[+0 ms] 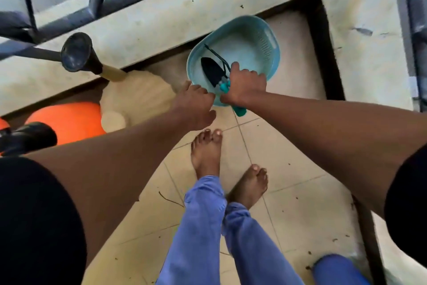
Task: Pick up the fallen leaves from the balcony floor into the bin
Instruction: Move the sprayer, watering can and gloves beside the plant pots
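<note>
Soft, even daylight with faint shadows; slight motion blur throughout, and wide-angle distortion bends the frame's edges.

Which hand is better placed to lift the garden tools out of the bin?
Right. The right hand already grips the teal handles of the garden tools, whereas the left hand only holds the bin rim.

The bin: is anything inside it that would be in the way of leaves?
Yes. Garden tools lie in the bin, held by the right hand. The left hand grips its near rim.
</note>
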Motion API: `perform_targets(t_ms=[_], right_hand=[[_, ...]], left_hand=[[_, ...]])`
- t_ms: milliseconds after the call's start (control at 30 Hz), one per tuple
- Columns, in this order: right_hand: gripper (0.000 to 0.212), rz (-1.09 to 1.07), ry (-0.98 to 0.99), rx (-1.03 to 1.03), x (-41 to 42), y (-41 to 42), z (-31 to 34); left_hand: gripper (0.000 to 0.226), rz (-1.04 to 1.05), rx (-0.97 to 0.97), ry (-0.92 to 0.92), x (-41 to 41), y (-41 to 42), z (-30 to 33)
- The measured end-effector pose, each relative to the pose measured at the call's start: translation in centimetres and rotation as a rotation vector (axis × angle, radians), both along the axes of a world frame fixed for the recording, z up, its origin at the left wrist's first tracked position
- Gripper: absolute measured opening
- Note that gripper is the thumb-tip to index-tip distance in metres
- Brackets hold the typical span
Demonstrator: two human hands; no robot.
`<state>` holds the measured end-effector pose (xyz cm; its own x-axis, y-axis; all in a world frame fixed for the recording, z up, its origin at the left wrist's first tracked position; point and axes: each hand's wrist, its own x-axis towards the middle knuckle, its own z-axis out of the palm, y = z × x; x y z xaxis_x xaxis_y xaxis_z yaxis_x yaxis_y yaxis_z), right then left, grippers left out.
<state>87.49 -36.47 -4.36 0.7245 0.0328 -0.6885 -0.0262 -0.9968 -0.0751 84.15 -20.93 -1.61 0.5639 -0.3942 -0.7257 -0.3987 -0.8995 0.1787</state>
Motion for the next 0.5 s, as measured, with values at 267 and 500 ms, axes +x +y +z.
perform_targets(t_ms=[267, 500], right_hand=[[0.070, 0.068, 0.047, -0.083, 0.9, -0.3, 0.9], [0.061, 0.079, 0.109, -0.129, 1.5, 0.4, 0.9]], left_hand=[[0.051, 0.047, -0.019, 0.036, 0.2, 0.4, -0.3], [0.051, 0.040, -0.016, 0.037, 0.0, 0.1, -0.7]])
